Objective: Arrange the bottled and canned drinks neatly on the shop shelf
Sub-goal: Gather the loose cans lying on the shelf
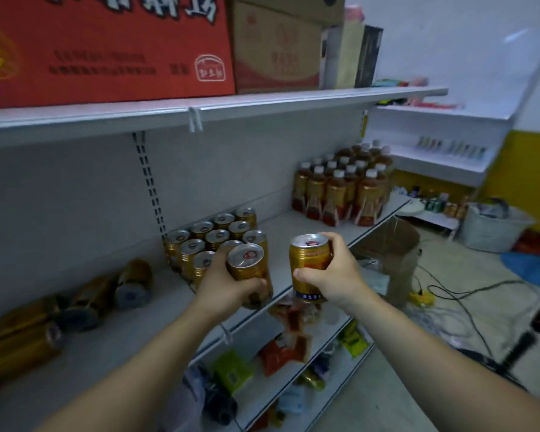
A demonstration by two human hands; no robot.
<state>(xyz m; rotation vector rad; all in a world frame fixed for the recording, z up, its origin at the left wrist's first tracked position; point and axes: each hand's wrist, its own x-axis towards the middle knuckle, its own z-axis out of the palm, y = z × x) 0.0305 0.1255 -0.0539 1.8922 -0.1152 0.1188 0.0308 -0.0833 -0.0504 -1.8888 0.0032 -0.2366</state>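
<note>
Two gold cans in hand, held over the front edge of the middle shelf [309,222] — your left hand [225,285] curls its fingers round the left can [247,263], which tips toward you, while your right hand [337,272] grips the right can [309,263] upright, thumb across its front. Just behind the left can a block of standing cans [206,235] fills the shelf in rows; further left lie several toppled cans [81,304], and at the far right stands a cluster of white-capped bottles [343,188]. Above sits a red carton [106,48] — below, mixed packets [281,353] on the lower shelf.
</note>
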